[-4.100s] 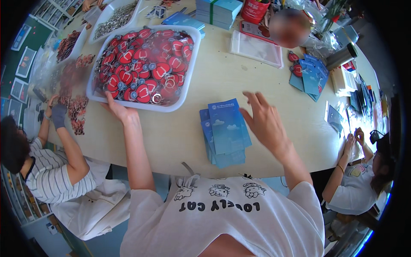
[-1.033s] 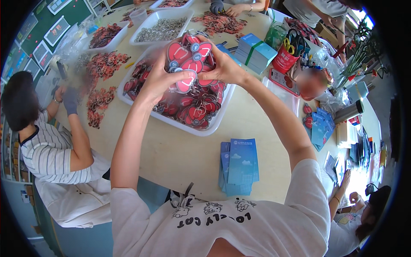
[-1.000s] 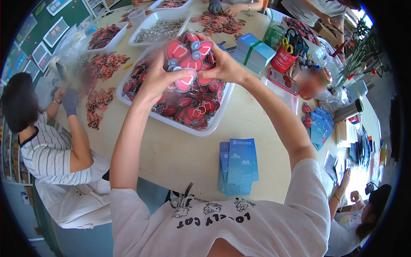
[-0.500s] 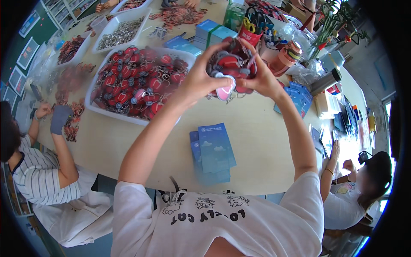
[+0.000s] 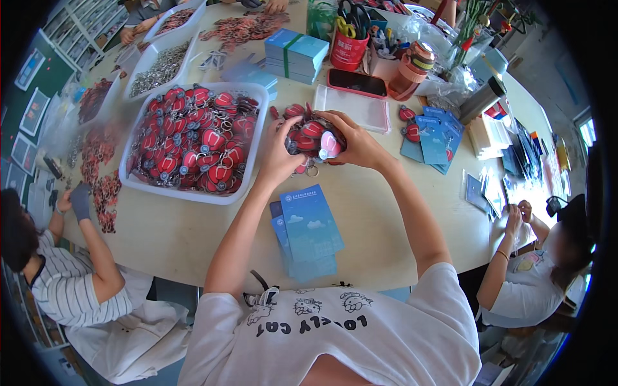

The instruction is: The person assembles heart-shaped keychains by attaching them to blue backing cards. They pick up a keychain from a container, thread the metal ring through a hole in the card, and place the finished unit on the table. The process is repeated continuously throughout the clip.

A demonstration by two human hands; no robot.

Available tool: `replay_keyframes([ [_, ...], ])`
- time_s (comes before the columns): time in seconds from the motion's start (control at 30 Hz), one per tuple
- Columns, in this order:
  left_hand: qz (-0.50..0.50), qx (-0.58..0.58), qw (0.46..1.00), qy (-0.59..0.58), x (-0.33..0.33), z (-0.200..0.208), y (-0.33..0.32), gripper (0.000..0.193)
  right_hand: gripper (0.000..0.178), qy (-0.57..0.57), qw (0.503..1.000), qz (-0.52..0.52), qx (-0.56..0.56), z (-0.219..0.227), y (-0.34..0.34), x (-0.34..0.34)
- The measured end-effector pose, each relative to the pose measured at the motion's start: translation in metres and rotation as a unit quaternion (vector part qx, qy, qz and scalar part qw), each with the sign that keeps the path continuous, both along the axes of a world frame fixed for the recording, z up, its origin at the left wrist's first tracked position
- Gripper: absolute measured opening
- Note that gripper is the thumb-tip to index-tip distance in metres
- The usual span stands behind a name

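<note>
A heap of red keychains with metal rings is cupped between my two hands at the middle of the table. My left hand curves round its left side, and my right hand closes on it from the right. One keychain near my right thumb shows a pale pink face. Just left of my hands stands a white plastic tub full of similar red keychains. Nearer to me lies a loose stack of blue cards printed with clouds.
Behind my hands are a phone, clear plastic sleeves, banded blue cards and a red scissors holder. A bottle stands right of these. More blue cards lie at right. Co-workers sit on both sides.
My hands have lowered the raised bunch of keychains toward me and slightly left, down to the tabletop. The phone and plastic sleeves behind them now show.
</note>
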State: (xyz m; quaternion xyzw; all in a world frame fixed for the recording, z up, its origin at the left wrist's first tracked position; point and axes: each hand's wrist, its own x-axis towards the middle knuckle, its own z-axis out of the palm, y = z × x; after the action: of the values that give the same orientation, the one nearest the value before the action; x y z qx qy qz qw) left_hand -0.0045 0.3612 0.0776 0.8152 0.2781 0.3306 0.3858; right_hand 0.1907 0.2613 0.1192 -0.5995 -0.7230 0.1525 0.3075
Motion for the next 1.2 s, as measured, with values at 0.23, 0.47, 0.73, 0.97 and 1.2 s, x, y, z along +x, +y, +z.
replay_keyframes([
  [0.23,0.055,0.063,0.993,0.085,-0.004,0.006,-0.023,0.088,0.099,-0.095,0.994,-0.051,0.026,0.000,-0.015,-0.009],
  [0.47,0.025,0.076,0.987,0.142,-0.025,0.013,-0.032,0.081,0.089,-0.019,0.997,-0.069,-0.024,0.002,-0.043,0.004],
  [0.73,-0.011,0.153,0.974,0.166,-0.050,0.032,-0.050,0.053,0.062,-0.052,0.986,-0.158,0.014,-0.007,-0.078,0.002],
  [0.97,0.023,0.172,0.972,0.155,-0.073,0.031,-0.074,0.042,0.024,-0.075,0.976,-0.143,0.144,-0.008,-0.055,-0.037],
  [1.2,0.065,0.176,0.968,0.169,-0.079,0.028,-0.098,0.045,0.015,-0.115,0.975,-0.136,0.135,-0.033,-0.046,-0.039],
])
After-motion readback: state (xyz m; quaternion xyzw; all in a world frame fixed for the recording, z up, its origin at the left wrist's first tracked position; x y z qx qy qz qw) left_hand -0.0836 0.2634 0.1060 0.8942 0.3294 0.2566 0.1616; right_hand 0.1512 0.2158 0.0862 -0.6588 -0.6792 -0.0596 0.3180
